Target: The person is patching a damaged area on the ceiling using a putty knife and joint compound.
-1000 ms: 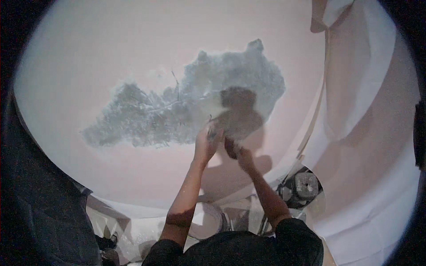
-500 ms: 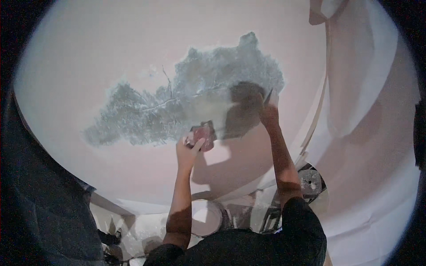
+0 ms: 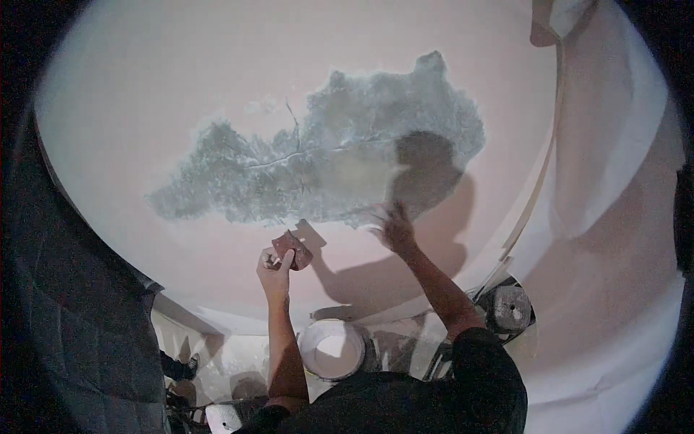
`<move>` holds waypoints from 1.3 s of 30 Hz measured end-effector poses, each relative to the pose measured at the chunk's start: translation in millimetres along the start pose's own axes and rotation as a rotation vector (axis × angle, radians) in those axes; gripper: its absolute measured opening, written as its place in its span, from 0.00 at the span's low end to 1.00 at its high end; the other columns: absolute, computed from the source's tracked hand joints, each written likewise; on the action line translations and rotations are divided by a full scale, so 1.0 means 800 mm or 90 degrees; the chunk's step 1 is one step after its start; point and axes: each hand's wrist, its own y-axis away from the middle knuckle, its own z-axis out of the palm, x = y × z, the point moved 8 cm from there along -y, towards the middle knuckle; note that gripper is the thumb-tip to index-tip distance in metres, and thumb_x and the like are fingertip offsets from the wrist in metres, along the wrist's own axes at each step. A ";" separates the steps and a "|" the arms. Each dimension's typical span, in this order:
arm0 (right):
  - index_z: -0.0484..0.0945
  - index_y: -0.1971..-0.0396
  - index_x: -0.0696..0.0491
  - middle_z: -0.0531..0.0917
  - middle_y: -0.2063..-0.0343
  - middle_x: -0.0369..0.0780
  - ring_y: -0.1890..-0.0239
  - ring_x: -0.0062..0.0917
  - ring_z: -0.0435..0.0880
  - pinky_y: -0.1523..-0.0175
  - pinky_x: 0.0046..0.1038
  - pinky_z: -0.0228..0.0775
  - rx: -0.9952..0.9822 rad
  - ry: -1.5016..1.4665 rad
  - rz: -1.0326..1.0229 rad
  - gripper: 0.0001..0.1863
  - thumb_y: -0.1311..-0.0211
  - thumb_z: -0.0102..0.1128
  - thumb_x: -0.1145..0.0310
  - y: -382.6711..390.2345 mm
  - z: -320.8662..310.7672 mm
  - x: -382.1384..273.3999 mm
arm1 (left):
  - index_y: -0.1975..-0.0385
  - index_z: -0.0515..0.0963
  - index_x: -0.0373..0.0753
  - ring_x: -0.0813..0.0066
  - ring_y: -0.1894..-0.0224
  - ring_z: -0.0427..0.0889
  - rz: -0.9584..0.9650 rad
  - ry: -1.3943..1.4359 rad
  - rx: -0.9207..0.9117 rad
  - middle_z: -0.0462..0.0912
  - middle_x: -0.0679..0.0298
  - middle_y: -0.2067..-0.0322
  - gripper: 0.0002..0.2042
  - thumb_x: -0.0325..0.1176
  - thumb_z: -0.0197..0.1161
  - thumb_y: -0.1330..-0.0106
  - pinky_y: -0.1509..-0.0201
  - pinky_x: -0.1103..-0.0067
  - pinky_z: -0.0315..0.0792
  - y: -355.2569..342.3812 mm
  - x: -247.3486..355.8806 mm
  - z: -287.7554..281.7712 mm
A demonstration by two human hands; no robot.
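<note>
A pale pinkish wall (image 3: pixel 195 79) fills the view, with a large rough grey patch (image 3: pixel 347 116) of bared surface across its middle. A thin crack runs along the patch. My left hand (image 3: pixel 276 271) pinches a reddish-brown, bent piece of sandpaper (image 3: pixel 292 250) between thumb and fingers, just below the patch's lower edge. To its right, my right hand (image 3: pixel 394 230) has its fingers spread at the patch's lower edge, with nothing seen in it. Whether its fingertips touch the wall I cannot tell. My shadow darkens the patch's right part.
Below the wall stands a white round bucket (image 3: pixel 332 350). A dusty grey stool-like object (image 3: pixel 508 307) is at its right. Pale sheeting (image 3: pixel 607 239) hangs along the right side, and dark cloth (image 3: pixel 79 304) covers the left. A person's dark shoe (image 3: pixel 191 367) shows at lower left.
My left hand has moved down and left with the sandpaper, off the patch's lower edge. My right hand has come down and left from the patch's right side, fingers now spread.
</note>
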 end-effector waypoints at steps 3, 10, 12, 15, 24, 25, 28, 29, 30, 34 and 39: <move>0.70 0.41 0.47 0.61 0.34 0.43 0.33 0.45 0.57 0.32 0.58 0.41 0.021 0.168 0.090 0.30 0.42 0.57 0.49 0.033 -0.019 0.008 | 0.64 0.74 0.38 0.84 0.65 0.73 -0.002 0.003 0.023 0.76 0.69 0.68 0.10 0.26 0.68 0.42 0.60 0.83 0.71 0.007 -0.001 -0.016; 0.68 0.41 0.53 0.72 0.44 0.51 0.38 0.37 0.67 0.36 0.44 0.59 -0.111 -0.456 0.386 0.27 0.34 0.52 0.52 0.045 -0.043 -0.040 | 0.62 0.73 0.39 0.85 0.66 0.72 -0.041 0.080 -0.116 0.76 0.71 0.69 0.12 0.25 0.68 0.43 0.62 0.87 0.67 0.015 0.050 0.081; 0.70 0.44 0.55 0.75 0.48 0.48 0.44 0.34 0.72 0.39 0.38 0.63 -0.170 -0.681 0.297 0.25 0.34 0.53 0.55 0.045 -0.050 -0.079 | 0.62 0.73 0.39 0.85 0.66 0.72 -0.060 0.072 -0.203 0.76 0.71 0.69 0.12 0.26 0.68 0.43 0.62 0.86 0.68 0.031 0.056 0.107; 0.73 0.48 0.58 0.80 0.55 0.40 0.53 0.26 0.78 0.45 0.31 0.69 -0.233 -0.905 0.305 0.20 0.35 0.56 0.61 0.043 -0.086 -0.142 | 0.61 0.74 0.38 0.85 0.66 0.74 -0.082 0.086 -0.298 0.77 0.71 0.70 0.12 0.26 0.67 0.43 0.63 0.84 0.69 0.048 0.043 0.136; 0.70 0.46 0.62 0.78 0.52 0.41 0.48 0.28 0.75 0.42 0.28 0.68 0.140 -0.594 0.427 0.19 0.34 0.52 0.69 -0.061 -0.192 -0.059 | 0.55 0.75 0.34 0.55 0.59 0.80 0.115 -0.249 -0.339 0.80 0.51 0.63 0.18 0.36 0.67 0.43 0.54 0.72 0.72 -0.053 0.109 0.211; 0.75 0.51 0.60 0.80 0.58 0.43 0.54 0.27 0.78 0.47 0.28 0.70 0.091 -0.498 0.577 0.19 0.33 0.51 0.62 -0.069 -0.213 -0.051 | 0.55 0.75 0.34 0.55 0.59 0.80 0.112 -0.249 -0.332 0.80 0.51 0.63 0.18 0.36 0.67 0.43 0.54 0.72 0.72 -0.062 0.102 0.199; 0.73 0.49 0.60 0.80 0.57 0.45 0.54 0.27 0.78 0.48 0.29 0.69 0.325 -0.234 0.502 0.21 0.34 0.49 0.60 -0.084 -0.256 0.040 | 0.56 0.75 0.33 0.50 0.48 0.73 0.304 -0.260 -0.189 0.75 0.46 0.53 0.18 0.33 0.66 0.45 0.45 0.66 0.68 -0.077 0.108 0.149; 0.66 0.41 0.62 0.77 0.49 0.46 0.48 0.27 0.76 0.43 0.30 0.67 0.570 -0.079 0.260 0.24 0.35 0.48 0.67 -0.082 -0.280 0.031 | 0.56 0.75 0.33 0.50 0.48 0.73 0.309 -0.259 -0.191 0.75 0.46 0.53 0.18 0.33 0.66 0.45 0.45 0.66 0.68 -0.073 0.097 0.138; 0.66 0.41 0.62 0.77 0.49 0.46 0.48 0.27 0.76 0.43 0.30 0.67 0.571 -0.083 0.258 0.24 0.35 0.48 0.67 -0.090 -0.272 0.029 | 0.56 0.75 0.33 0.49 0.48 0.73 0.309 -0.275 -0.156 0.74 0.46 0.52 0.17 0.32 0.65 0.45 0.45 0.66 0.69 -0.070 0.086 0.121; 0.66 0.41 0.60 0.75 0.49 0.48 0.51 0.26 0.74 0.45 0.29 0.64 -0.034 -0.036 0.641 0.26 0.33 0.46 0.59 -0.111 -0.109 0.072 | 0.58 0.75 0.33 0.46 0.47 0.72 0.381 -0.380 0.000 0.72 0.43 0.49 0.13 0.28 0.59 0.43 0.45 0.65 0.69 -0.054 0.095 0.090; 0.66 0.40 0.49 0.66 0.37 0.41 0.33 0.39 0.58 0.29 0.39 0.43 0.178 -0.099 -0.026 0.21 0.31 0.42 0.66 -0.108 0.029 -0.054 | 0.53 0.72 0.32 0.42 0.42 0.68 0.375 -0.253 -0.080 0.66 0.42 0.43 0.16 0.25 0.54 0.42 0.41 0.62 0.66 -0.028 0.078 0.179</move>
